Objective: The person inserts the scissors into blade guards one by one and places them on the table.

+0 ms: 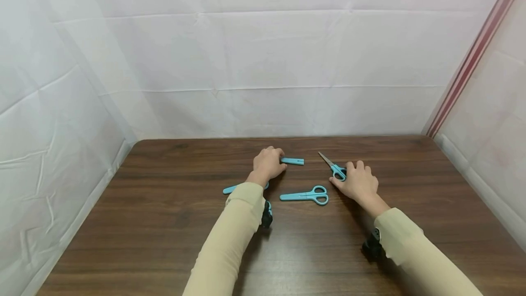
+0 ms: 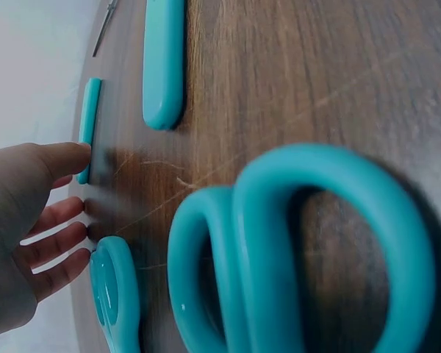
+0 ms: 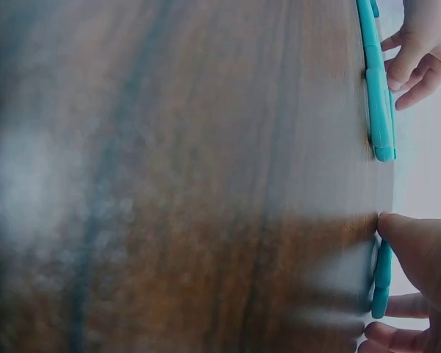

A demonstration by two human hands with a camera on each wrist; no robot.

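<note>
My left hand (image 1: 269,163) rests on the wooden table (image 1: 164,223). Its thumb (image 2: 70,156) touches one end of a loose teal blade cover (image 1: 292,161) (image 2: 89,118), and its other fingers are relaxed and hold nothing. A sheathed pair of teal scissors (image 1: 236,188) lies under that wrist, with its handles (image 2: 301,250) huge in the left wrist view. My right hand (image 1: 357,181) pinches the teal handle (image 3: 382,283) of the bare-bladed scissors (image 1: 332,166), whose tips point to the far left. A third sheathed pair (image 1: 306,195) lies between my hands.
White sheeting walls the table in at the back and on both sides. The sheath of the middle pair (image 2: 164,62) (image 3: 376,95) also shows in both wrist views. Bare wood stretches along the near edge and out to both sides.
</note>
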